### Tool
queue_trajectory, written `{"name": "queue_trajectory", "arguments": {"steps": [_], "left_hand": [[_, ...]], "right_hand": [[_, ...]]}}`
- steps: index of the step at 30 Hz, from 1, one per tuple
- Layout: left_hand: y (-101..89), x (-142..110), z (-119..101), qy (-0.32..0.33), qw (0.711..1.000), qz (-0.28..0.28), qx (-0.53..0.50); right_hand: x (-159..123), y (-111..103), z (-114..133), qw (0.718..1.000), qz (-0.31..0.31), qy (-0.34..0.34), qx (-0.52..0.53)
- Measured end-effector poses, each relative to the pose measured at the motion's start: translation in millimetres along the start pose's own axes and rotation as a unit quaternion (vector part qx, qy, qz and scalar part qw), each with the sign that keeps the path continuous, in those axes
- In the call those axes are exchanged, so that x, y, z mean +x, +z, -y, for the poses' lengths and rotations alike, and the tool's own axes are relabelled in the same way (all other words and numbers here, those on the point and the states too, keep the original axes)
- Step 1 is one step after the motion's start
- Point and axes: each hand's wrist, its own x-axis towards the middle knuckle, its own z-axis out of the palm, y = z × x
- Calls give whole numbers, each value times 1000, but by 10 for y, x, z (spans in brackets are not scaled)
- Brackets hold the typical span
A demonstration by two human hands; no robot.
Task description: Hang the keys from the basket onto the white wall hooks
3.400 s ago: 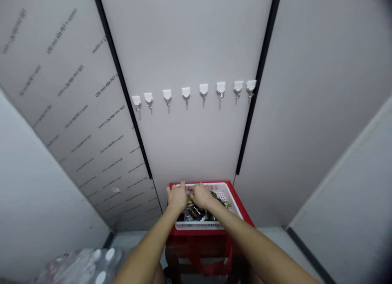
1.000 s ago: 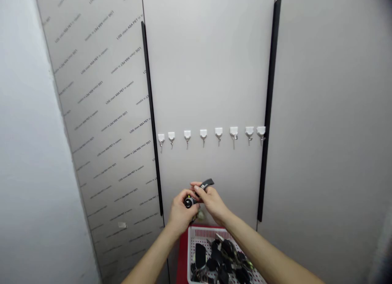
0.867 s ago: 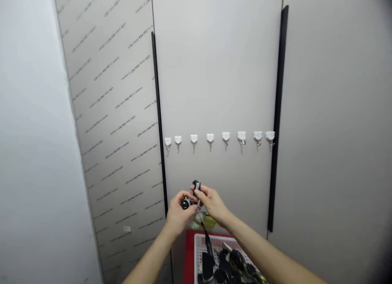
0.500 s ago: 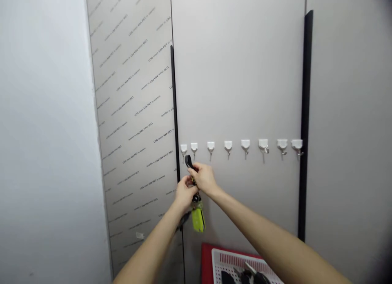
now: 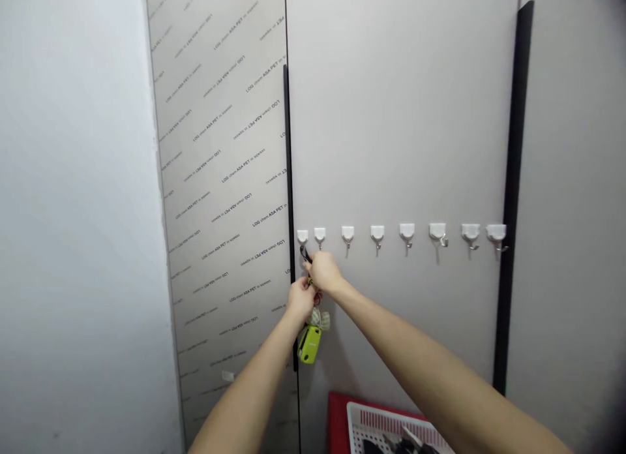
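Note:
My right hand [image 5: 323,271] is closed on the black strap [image 5: 305,252] of a bunch of keys, just below the leftmost white hook [image 5: 302,236]. The strap's top loop is up at that hook; whether it is over the metal prong I cannot tell. Right below, my left hand [image 5: 300,299] is closed around the lower part of the same keychain, its fingers partly hidden. From it hang a lime-green key fob [image 5: 310,344] and a pale checked bow [image 5: 319,318]. The second hook [image 5: 319,235] is directly above my right hand.
Several more white hooks [image 5: 377,232] run in a row to the right across the grey door panel [image 5: 405,115]. Black vertical handles [image 5: 513,193] edge the panel. Below stands a white perforated basket [image 5: 391,417] with dark items inside, on something red [image 5: 337,415].
My hands have risen slightly, bringing the black strap closer to the leftmost hook. The green fob has swung and turned, and the checked bow now shows. The view has shifted a little.

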Motion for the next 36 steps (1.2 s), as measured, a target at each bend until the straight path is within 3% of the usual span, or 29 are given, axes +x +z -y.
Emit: {"name": "queue_trajectory", "arguments": {"steps": [3,9,13,17,19,22,26,28,30,36], "left_hand": [[-2,1,59,-7,1000,-2,27],[-85,9,49,20,974,-74,214],[-121,-97,72,40,949,-116,289],[-94,-462,258,153,906,-209,333],[-34,-726,446,193,895,-186,358],[106,-1079,820,151,897,-86,407],[283,-1346,1245,45,874,144,462],[340,-1405,1360,19,852,216,476],[374,-1432,1414,9,856,214,470],[366,-1426,1424,-41,908,151,388]], "right_hand": [[-16,25,-10,1000,24,-1,-16],[-219,-16,-109,999,37,-24,29],[-505,-3,-437,997,67,-20,32],[-1056,159,-931,988,145,-36,49],[-1400,286,-1180,975,215,-30,50],[-1858,479,-1474,949,313,-20,41],[-2219,657,-1591,937,338,-79,44],[-2300,725,-1552,931,339,-130,38],[-2340,791,-1495,921,352,-162,29],[-2344,909,-1425,909,344,-231,35]]}}
